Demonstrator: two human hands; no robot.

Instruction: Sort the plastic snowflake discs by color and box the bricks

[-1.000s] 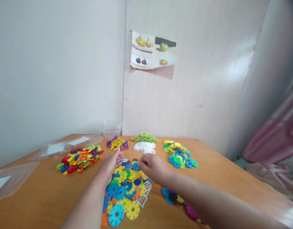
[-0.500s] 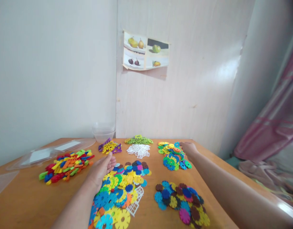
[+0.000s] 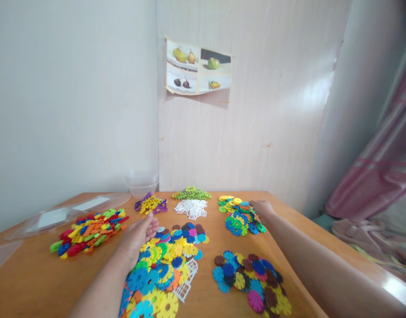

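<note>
— Where are the hands?
— The left hand (image 3: 140,234) lies flat, palm down, fingers straight and together. It rests on the left edge of the big mixed heap of flat notched plastic discs (image 3: 166,260) at lower centre of the frame, and it grips nothing.
— And the other?
— The right hand (image 3: 261,207) reaches to the smaller pile of bright notched discs (image 3: 239,217) right of centre. Its fingers curl down at the pile's far edge, but I cannot tell whether they pinch a piece.
— How much looks sorted?
— Several lots lie apart on the orange wooden desk (image 3: 40,274). Coloured plastic bars (image 3: 87,227) are at left. Purple and yellow pieces (image 3: 151,204), green pieces (image 3: 191,193) and white lattice pieces (image 3: 191,207) run along the back. A pile of small dark and bright discs (image 3: 249,278) sits at lower right. By my reckoning the big heap is what remains: it mixes sizes, with one white lattice piece at its edge.
— Any containers?
— A clear plastic bowl (image 3: 142,183) stands by the wall, left of centre.
</note>
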